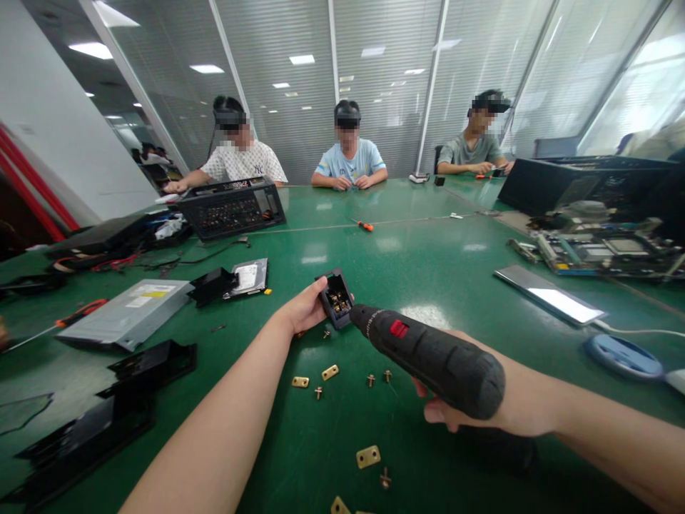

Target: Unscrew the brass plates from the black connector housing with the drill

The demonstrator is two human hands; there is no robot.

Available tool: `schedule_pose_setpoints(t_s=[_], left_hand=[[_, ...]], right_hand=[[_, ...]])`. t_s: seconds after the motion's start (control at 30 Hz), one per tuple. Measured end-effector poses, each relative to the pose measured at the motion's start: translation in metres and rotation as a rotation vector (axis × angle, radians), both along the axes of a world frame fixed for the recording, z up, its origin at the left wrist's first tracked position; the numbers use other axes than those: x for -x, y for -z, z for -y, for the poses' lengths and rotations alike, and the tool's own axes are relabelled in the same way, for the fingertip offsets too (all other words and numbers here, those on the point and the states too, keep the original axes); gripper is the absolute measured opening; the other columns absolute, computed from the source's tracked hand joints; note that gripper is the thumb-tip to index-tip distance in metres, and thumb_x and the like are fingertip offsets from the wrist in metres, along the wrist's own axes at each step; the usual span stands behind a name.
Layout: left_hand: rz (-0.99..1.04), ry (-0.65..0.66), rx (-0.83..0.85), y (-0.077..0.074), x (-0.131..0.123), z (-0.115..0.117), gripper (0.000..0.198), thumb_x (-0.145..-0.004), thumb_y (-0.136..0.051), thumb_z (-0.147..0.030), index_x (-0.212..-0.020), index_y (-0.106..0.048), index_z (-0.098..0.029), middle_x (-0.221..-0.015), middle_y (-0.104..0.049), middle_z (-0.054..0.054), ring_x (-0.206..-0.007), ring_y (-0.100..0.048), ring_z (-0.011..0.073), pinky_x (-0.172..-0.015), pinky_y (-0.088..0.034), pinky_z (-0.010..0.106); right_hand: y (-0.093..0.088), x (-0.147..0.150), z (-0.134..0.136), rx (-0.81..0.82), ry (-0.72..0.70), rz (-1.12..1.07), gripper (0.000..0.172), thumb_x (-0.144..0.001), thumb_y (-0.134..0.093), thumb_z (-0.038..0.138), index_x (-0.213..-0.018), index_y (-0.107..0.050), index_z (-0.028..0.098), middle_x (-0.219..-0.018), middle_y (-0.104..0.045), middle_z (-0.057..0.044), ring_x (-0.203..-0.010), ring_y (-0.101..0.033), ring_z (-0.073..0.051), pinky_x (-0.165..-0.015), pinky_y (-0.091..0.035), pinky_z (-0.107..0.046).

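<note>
My left hand [306, 308] grips a small black plastic box [338, 314], its open side tilted toward me with brass-coloured parts inside. In my right hand [444, 412] is a black cordless drill [428, 353] with a red switch on top. The drill's nose points at the box from its right side; whether a bit touches the box is hidden. Below the box lie small brass plates with holes, one brass plate [330, 372] among them. Several loose screws are scattered nearby, including one screw [371, 380] and another screw [385, 478] closer to me.
To the left lie a metal optical drive [128, 314], a hard drive [251, 277], black brackets [155, 364] and a computer case [232, 208]. An orange screwdriver [364, 226] is farther ahead. At right are a phone [549, 294] and circuit boards [615, 250]. Three people sit opposite.
</note>
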State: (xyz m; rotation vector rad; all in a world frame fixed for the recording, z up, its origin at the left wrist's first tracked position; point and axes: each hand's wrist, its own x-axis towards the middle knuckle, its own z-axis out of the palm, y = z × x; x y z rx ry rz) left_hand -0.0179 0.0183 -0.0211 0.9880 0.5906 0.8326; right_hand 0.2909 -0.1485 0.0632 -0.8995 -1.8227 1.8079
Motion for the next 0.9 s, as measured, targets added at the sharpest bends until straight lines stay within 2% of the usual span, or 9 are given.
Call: schedule_pose_setpoints(t_s=[0.23, 0.4, 0.53, 0.7, 0.9], left_hand=[[-0.023, 0.006, -0.008, 0.0, 0.001, 0.0, 0.068, -0.08, -0.078, -0.065, -0.116, -0.069, -0.008, -0.113, -0.078, 0.023, -0.104, -0.075, 0.0319, -0.109, -0.048, 0.05], [-0.027, 0.005, -0.013, 0.0, 0.001, -0.001, 0.068, -0.08, -0.078, -0.066, -0.115, -0.07, -0.008, -0.113, -0.078, 0.023, -0.103, -0.075, 0.0318, -0.109, -0.049, 0.05], [-0.028, 0.011, -0.014, 0.0, 0.001, -0.001, 0.069, -0.079, -0.078, -0.066, -0.115, -0.07, -0.008, -0.113, -0.077, 0.023, -0.105, -0.075, 0.0319, -0.11, -0.048, 0.049], [-0.016, -0.003, -0.013, -0.001, 0.001, 0.0, 0.068, -0.079, -0.08, -0.065, -0.117, -0.069, -0.009, -0.112, -0.078, 0.022, -0.104, -0.075, 0.0316, -0.109, -0.049, 0.05], [-0.024, 0.005, -0.01, -0.002, 0.001, 0.001, 0.068, -0.08, -0.078, -0.065, -0.118, -0.07, -0.009, -0.112, -0.078, 0.022, -0.103, -0.075, 0.0315, -0.108, -0.049, 0.049]], right_hand=[[-0.01, 0.002, 0.003, -0.114, 0.0, -0.005, 0.076, -0.08, -0.088, 0.028, -0.144, -0.047, 0.024, -0.094, -0.064, -0.001, -0.068, -0.063, -0.012, -0.057, -0.057, -0.023], [-0.01, 0.003, 0.003, -0.061, 0.01, 0.017, 0.081, -0.081, -0.088, 0.027, -0.148, -0.043, 0.025, -0.092, -0.063, 0.001, -0.066, -0.064, -0.012, -0.057, -0.057, -0.022], [-0.011, 0.003, 0.002, -0.077, -0.006, -0.007, 0.078, -0.08, -0.088, 0.026, -0.145, -0.045, 0.024, -0.098, -0.065, -0.001, -0.068, -0.064, -0.011, -0.058, -0.057, -0.021], [-0.01, 0.003, 0.002, -0.104, 0.005, -0.049, 0.072, -0.081, -0.088, 0.026, -0.141, -0.048, 0.025, -0.095, -0.064, 0.001, -0.068, -0.064, -0.011, -0.057, -0.058, -0.019], [-0.003, -0.001, 0.002, -0.086, 0.02, -0.032, 0.08, -0.078, -0.09, 0.027, -0.145, -0.046, 0.026, -0.105, -0.066, -0.003, -0.075, -0.067, -0.014, -0.06, -0.06, -0.023]])
